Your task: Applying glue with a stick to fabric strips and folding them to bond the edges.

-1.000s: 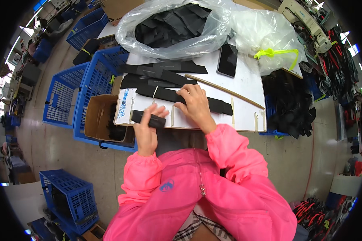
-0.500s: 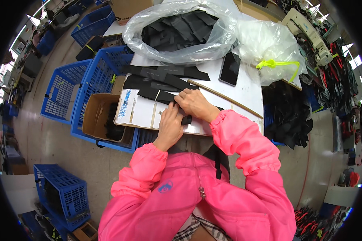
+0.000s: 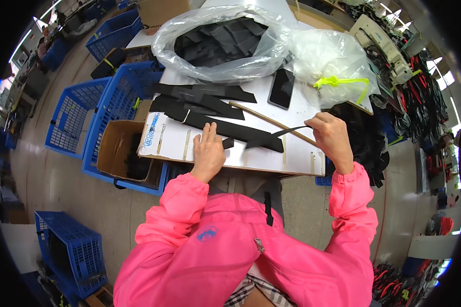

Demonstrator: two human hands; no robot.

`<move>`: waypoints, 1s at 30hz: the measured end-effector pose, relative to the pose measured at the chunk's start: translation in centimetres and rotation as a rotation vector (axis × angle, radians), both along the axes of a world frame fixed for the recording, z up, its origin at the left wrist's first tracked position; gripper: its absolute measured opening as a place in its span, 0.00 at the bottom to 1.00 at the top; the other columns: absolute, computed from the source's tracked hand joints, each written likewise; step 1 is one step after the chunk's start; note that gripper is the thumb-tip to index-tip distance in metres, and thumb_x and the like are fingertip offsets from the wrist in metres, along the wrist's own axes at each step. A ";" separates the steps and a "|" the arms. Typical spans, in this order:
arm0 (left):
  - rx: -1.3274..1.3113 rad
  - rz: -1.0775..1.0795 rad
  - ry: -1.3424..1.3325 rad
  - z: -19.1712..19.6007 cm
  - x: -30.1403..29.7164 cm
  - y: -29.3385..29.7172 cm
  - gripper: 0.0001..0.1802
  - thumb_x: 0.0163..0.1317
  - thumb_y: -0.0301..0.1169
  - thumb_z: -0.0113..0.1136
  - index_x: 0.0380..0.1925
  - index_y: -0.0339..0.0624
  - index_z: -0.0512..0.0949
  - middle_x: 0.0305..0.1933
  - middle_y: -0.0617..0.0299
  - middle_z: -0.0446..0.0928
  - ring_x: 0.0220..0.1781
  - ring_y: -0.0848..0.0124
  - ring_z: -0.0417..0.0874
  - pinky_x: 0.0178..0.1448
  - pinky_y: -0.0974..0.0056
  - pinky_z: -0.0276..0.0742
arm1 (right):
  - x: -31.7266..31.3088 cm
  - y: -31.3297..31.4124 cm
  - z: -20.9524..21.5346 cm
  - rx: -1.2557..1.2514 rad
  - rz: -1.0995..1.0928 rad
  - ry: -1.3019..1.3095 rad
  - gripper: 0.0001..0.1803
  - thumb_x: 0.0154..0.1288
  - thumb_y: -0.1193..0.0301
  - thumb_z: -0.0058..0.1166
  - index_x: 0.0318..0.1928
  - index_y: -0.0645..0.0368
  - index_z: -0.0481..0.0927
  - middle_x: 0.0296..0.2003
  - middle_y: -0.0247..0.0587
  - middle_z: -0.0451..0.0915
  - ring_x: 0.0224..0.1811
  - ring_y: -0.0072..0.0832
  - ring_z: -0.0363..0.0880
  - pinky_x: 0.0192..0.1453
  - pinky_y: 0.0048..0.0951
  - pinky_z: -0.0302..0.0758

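Observation:
On the white board (image 3: 176, 138), my left hand (image 3: 209, 152) lies with its fingers stretched out, fingertips at the near edge of a long black fabric strip (image 3: 225, 127). Beside it, a small black piece (image 3: 228, 143) shows. My right hand (image 3: 332, 135) is raised over the board's right side, its fingers pinched on the end of a narrow black strip (image 3: 291, 131). That narrow strip runs left to the long strip's right end, where it is blurred. More black fabric strips (image 3: 210, 102) lie overlapping farther back. A thin white band (image 3: 186, 116) crosses the long strip near its left end.
A wooden stick (image 3: 261, 115) and a phone (image 3: 281, 89) lie behind the strips. Farther back stand an open clear bag (image 3: 164, 48) of black pieces and a tied plastic bag (image 3: 338, 61). Blue crates (image 3: 95, 138) and a cardboard box (image 3: 110, 148) are left.
My hands have moved apart: the right went rightward, drawing out the narrow black strip, while the left flattened on the board. The long strip now lies stretched out to the right.

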State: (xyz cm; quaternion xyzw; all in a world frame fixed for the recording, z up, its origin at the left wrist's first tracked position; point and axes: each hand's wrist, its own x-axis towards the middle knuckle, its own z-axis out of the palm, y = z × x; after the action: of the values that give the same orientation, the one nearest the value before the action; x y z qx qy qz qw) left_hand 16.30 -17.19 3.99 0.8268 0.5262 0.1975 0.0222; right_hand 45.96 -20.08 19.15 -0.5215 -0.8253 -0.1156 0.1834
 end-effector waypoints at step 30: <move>-0.440 0.272 -1.598 4.3 0.6 -3.5 0.13 0.65 0.30 0.55 0.40 0.27 0.76 0.29 0.58 0.78 0.26 0.73 0.79 0.28 0.68 0.77 | -8.1 -2.4 -8.6 0.044 0.252 0.259 0.17 0.41 0.81 0.59 0.37 0.61 0.77 0.40 0.44 0.76 0.36 0.37 0.76 0.38 0.31 0.73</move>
State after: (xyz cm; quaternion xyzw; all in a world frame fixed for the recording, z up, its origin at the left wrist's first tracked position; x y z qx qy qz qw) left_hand 16.94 -20.72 8.29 0.3443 0.4739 0.6176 0.5248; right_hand 37.88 -22.45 10.56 -0.4204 -0.8508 -0.0414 0.3125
